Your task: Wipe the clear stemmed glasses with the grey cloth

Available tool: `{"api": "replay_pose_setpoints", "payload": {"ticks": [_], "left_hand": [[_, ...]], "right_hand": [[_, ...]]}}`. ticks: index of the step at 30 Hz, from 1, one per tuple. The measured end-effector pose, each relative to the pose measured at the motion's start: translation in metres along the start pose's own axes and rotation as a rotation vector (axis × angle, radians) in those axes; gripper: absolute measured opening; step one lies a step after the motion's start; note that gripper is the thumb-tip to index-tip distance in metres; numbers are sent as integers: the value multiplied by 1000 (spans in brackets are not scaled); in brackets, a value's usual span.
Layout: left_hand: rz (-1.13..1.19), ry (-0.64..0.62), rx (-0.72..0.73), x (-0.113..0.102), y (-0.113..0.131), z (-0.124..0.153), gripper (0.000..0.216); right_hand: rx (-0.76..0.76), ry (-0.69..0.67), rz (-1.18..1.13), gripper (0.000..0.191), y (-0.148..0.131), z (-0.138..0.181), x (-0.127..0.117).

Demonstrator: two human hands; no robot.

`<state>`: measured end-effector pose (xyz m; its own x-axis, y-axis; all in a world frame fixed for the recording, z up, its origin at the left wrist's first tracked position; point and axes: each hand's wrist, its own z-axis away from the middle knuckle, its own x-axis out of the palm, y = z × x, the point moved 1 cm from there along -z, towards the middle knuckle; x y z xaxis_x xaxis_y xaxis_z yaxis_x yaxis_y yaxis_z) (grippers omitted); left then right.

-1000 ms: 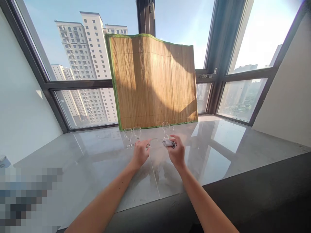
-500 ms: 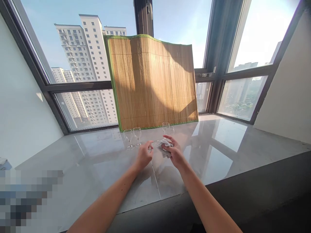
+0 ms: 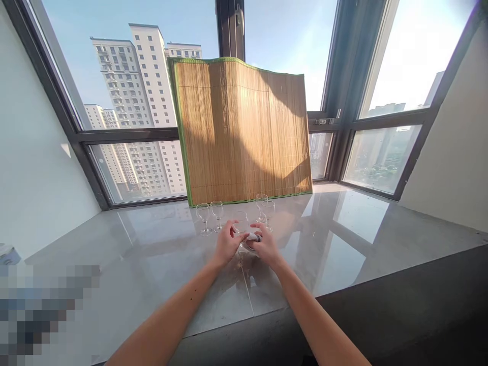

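A clear stemmed glass stands upright between my hands, its bowl showing above my fingers. My left hand is closed on its left side, fingers curled round the lower bowl or stem. My right hand pinches a bunched white cloth against the lower part of the same glass. Fingers and cloth hide much of the stem and foot. Two more stemmed glasses stand left of my hands, one in front and one just behind. Another pair, a near glass and a far glass, stands behind my right hand.
A bamboo mat with green edging leans against the window behind the glasses. All of this rests on a glossy grey tiled sill whose front edge drops off near me. A pale object lies at the far left.
My hands have come closer together. The glass now shows upright between them, and the cloth in my right hand has moved left and looks more bunched. The other glasses stay put.
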<state>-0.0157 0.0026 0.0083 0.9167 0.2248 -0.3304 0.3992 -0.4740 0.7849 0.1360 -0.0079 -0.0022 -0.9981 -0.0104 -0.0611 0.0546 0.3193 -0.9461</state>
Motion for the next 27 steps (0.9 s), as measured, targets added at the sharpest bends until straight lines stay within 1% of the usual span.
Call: {"api": "replay_pose_setpoints", "payload": {"ticks": [2,4,6,9,11,13,15,18,20,22,24,26,27], "left_hand": [[-47,10,-19,1,-3,-1,39],[-7,-13,-64,3,-9,-3,37],[52,-53,-95,6,-14,-5,37],[137,-162,-115,8,-19,-6,37],[215,-234,-122,7,-19,-5,38],[290,-259,-124,5,-17,-4,40],[339,-272,-129,2,-16,-3,39],[304,-292,-126,-1,-15,-2,36],[182,-221,-108,-4,-14,-2,35],[23,-59,-103,-11,-13,-3,33],[-105,179,-115,-22,-12,-5,26],[-166,453,-128,-38,-12,-8,18],[-174,569,-134,-46,-13,-10,17]], "right_hand": [[36,-111,-22,62,1,3,3],[63,-204,-52,72,1,6,6],[75,-224,-63,76,2,6,9],[61,-137,-60,74,8,3,13],[21,-75,-48,68,12,-1,17],[-2,-38,-19,59,13,-6,20],[5,-15,55,49,12,-10,24],[35,31,238,39,10,-15,30],[49,76,365,38,10,-20,35],[55,140,492,40,12,-27,41],[65,210,598,41,15,-35,47],[96,261,657,42,18,-46,52],[119,281,676,43,19,-51,54]]}}
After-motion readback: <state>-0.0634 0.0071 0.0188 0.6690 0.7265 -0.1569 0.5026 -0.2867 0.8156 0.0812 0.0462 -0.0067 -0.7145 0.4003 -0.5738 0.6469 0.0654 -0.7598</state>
